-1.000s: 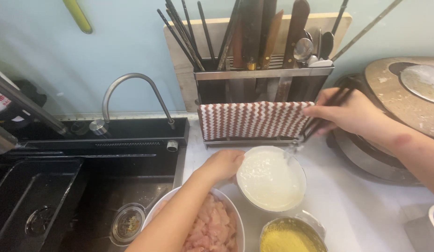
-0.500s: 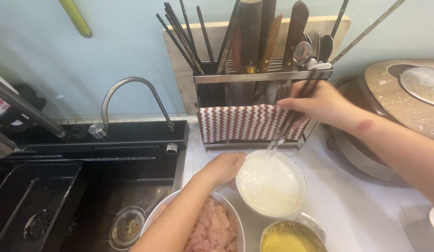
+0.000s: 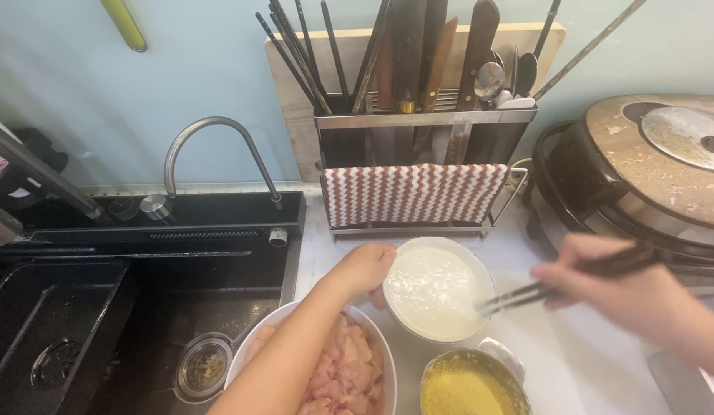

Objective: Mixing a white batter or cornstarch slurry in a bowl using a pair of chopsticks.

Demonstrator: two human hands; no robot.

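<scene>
My left hand (image 3: 362,267) grips the left rim of a white bowl (image 3: 480,270) filled with white batter. Dark chopsticks (image 3: 561,281) are held in my right hand (image 3: 614,284), their tips dipped into the batter at the bowl's right side. In front of it, under my left forearm, sits a larger white bowl of raw pale meat pieces (image 3: 345,373). A small bowl of yellow crumbs (image 3: 468,388) stands beside it at the bottom edge.
A metal utensil rack (image 3: 422,127) with knives, chopsticks and a striped cloth (image 3: 415,192) stands behind the bowls against a wooden board. A black sink (image 3: 142,307) with a curved tap (image 3: 211,150) lies left. A rice cooker (image 3: 649,169) stands right.
My right hand came down from the utensil rack with the chopsticks and put their tips into the batter. My left hand stayed on the bowl's rim.
</scene>
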